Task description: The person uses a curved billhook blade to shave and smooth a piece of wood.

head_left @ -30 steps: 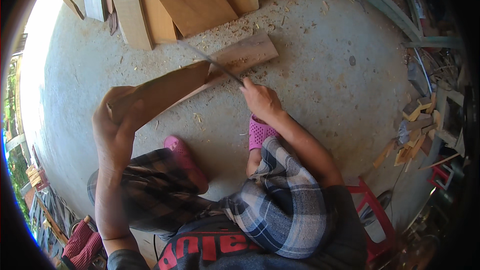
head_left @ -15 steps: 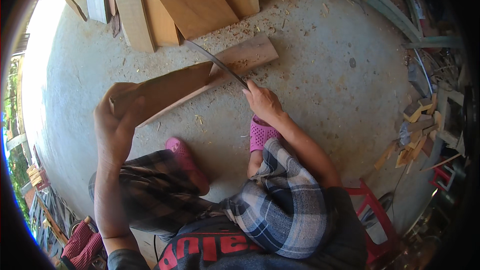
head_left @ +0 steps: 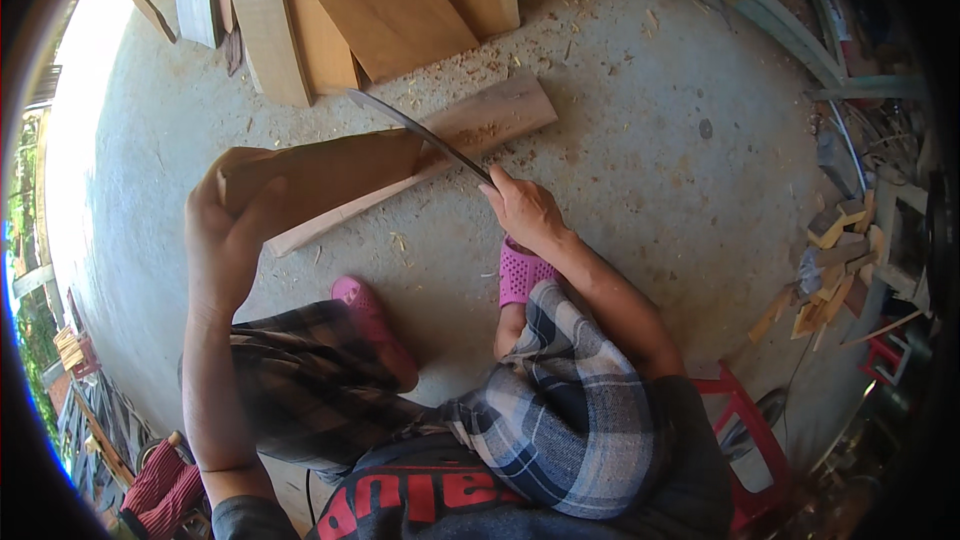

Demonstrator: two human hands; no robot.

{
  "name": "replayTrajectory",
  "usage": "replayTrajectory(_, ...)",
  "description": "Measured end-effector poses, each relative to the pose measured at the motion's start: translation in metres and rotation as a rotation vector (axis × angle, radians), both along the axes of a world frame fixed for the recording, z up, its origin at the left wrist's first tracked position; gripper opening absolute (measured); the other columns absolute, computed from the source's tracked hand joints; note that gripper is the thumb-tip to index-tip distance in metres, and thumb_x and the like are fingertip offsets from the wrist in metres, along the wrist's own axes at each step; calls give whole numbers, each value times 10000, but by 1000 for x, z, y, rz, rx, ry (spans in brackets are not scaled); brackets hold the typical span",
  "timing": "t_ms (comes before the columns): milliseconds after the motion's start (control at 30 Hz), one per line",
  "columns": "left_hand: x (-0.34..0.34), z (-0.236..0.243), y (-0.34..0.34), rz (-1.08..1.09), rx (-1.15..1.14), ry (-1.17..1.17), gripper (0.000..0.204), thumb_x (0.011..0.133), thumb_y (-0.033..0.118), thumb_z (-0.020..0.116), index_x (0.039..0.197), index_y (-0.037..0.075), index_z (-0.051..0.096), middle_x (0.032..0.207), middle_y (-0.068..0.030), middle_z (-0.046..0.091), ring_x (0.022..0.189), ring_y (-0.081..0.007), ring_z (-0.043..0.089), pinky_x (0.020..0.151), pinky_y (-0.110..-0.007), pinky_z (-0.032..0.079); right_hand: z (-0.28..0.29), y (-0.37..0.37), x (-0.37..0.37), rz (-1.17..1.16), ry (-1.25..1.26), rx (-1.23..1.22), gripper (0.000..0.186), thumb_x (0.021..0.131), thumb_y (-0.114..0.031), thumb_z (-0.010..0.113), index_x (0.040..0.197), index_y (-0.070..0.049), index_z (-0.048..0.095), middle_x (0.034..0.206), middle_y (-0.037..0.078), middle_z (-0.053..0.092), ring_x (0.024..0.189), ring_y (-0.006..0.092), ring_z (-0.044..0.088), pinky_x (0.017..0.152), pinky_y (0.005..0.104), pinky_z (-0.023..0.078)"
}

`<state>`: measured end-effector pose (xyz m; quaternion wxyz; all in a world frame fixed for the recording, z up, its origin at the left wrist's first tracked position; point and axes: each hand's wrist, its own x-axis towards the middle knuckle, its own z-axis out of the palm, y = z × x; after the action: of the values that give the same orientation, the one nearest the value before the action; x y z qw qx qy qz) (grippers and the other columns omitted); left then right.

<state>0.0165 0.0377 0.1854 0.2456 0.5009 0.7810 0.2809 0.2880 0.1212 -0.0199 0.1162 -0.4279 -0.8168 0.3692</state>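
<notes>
My left hand (head_left: 222,240) is closed round the near-left end of a brown wooden board (head_left: 335,178), which it holds up at a slant. The board's far end comes down over a second, paler plank (head_left: 505,110) lying on the floor. In my right hand (head_left: 530,210) is the handle of a long, dark, slightly curved knife (head_left: 428,135). Its blade crosses the held board near that far end, tip pointing up and left. Whether the edge touches the wood I cannot tell. My right fingers wrap the handle and hide most of it.
Several wooden boards (head_left: 385,10) lie beyond the plank. Shavings (head_left: 400,240) are scattered over the concrete floor (head_left: 650,160). A pile of wood offcuts (head_left: 835,260) sits at the right. Beside me stands a red plastic stool (head_left: 750,430). My feet are in pink clogs (head_left: 525,275).
The knife has swung so its tip sits further left and slightly nearer. The held board has turned a little in my left hand, showing its face at another angle. The floor plank barely moves.
</notes>
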Motion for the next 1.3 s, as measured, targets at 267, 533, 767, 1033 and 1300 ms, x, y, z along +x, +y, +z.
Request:
replayTrajectory(267, -8, -2, 3, 13, -7, -144, 240, 862, 112, 630, 1050, -37, 627, 889, -59, 668, 830, -103, 601, 762, -255, 492, 3, 5, 2, 46, -25, 28, 216, 993, -273, 500, 968, -62, 462, 748, 181, 650, 727, 409, 658, 591, 503, 516)
replayTrajectory(533, -7, -2, 10, 19, 57, -77, 205, 869, 91, 622, 1035, -29, 627, 882, -46, 663, 840, -96, 594, 768, -253, 486, 4, 2, -1, -13, -97, -50, 205, 992, -270, 505, 965, -70, 472, 764, 186, 660, 725, 400, 665, 584, 500, 521)
replayTrajectory(767, -10, -5, 7, -30, 31, -72, 194, 877, 85, 616, 1035, -28, 614, 884, -45, 657, 828, -92, 587, 764, -250, 485, 2, 6, 4, -10, 162, 143, 214, 972, -245, 551, 964, -40, 494, 689, 211, 626, 663, 421, 635, 534, 488, 483)
replayTrajectory(1033, -10, 1, 9, -6, -1, -84, 272, 858, 171, 634, 1052, -19, 617, 904, -61, 660, 846, -118, 597, 784, -266, 476, 0, 13, 6, -69, -188, -91, 221, 985, -264, 514, 990, -46, 479, 728, 212, 648, 710, 436, 645, 581, 522, 497)
replayTrajectory(1300, 11, 6, 0, -34, -12, -11, 267, 855, 161, 632, 1044, -28, 629, 897, -69, 668, 853, -131, 606, 800, -274, 476, -2, 7, 3, -5, 40, -15, 208, 979, -258, 529, 1000, -54, 497, 726, 236, 632, 722, 463, 630, 593, 540, 481)
